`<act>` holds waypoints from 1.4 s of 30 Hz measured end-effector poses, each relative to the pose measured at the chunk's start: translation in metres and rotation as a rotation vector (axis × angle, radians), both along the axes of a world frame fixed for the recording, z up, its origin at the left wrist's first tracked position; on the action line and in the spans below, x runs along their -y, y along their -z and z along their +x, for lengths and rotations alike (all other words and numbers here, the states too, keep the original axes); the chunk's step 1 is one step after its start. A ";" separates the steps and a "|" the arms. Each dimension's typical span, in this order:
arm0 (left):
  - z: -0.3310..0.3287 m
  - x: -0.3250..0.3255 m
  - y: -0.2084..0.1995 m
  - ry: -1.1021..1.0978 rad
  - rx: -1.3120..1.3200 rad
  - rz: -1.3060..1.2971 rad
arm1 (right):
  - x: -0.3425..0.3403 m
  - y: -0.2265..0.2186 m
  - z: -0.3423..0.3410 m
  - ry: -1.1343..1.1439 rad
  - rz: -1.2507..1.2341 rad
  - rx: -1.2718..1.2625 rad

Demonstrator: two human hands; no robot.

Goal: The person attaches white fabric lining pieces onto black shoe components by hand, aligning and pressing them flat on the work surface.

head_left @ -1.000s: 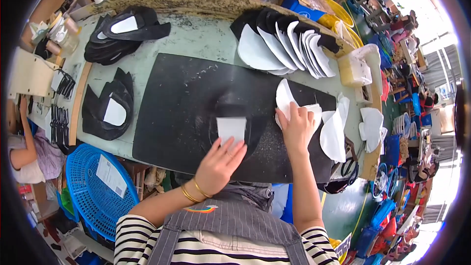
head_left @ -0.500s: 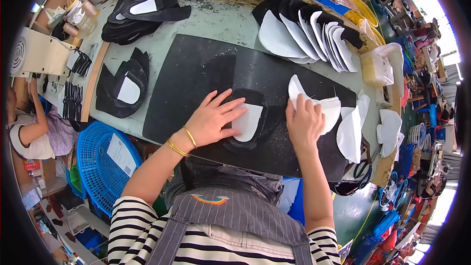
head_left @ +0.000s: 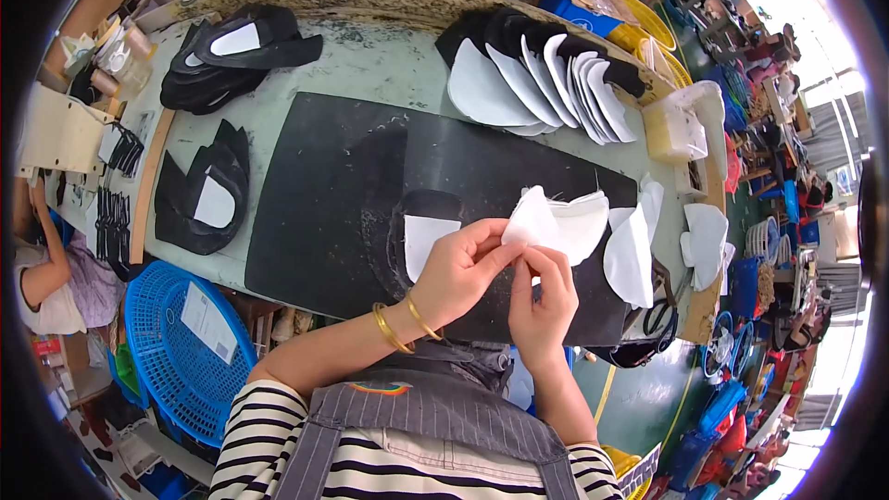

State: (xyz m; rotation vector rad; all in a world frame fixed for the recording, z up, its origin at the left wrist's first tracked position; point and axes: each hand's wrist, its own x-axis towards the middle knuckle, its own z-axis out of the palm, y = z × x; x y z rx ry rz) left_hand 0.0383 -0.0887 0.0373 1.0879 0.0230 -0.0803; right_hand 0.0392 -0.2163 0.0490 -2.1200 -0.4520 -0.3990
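Note:
My left hand [head_left: 466,268] and my right hand [head_left: 544,304] meet above the right half of a black mat [head_left: 324,185]. Between their fingertips they pinch the lower edge of a white curved lining piece [head_left: 534,218], which stands tilted up. Just behind it a small pile of white pieces [head_left: 582,225] rests on the mat, partly covered. A white piece [head_left: 428,237] lies on a black cut piece [head_left: 433,203] to the left, its lower right part hidden by my left hand.
Black pieces with white patches [head_left: 236,41] are stacked at the far left, another [head_left: 215,202] nearer. White pieces on black ones [head_left: 486,88] fan out at the far right. A clear plastic container [head_left: 674,132] stands at the right edge. A blue basket [head_left: 176,343] sits lower left.
My left hand has left the white piece on the black one and moved right. My right hand has drawn back from the pile, and both now hold a white piece.

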 end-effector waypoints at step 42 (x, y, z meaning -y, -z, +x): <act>-0.028 -0.012 -0.009 -0.076 -0.106 0.238 | -0.001 -0.005 -0.011 -0.175 0.513 -0.766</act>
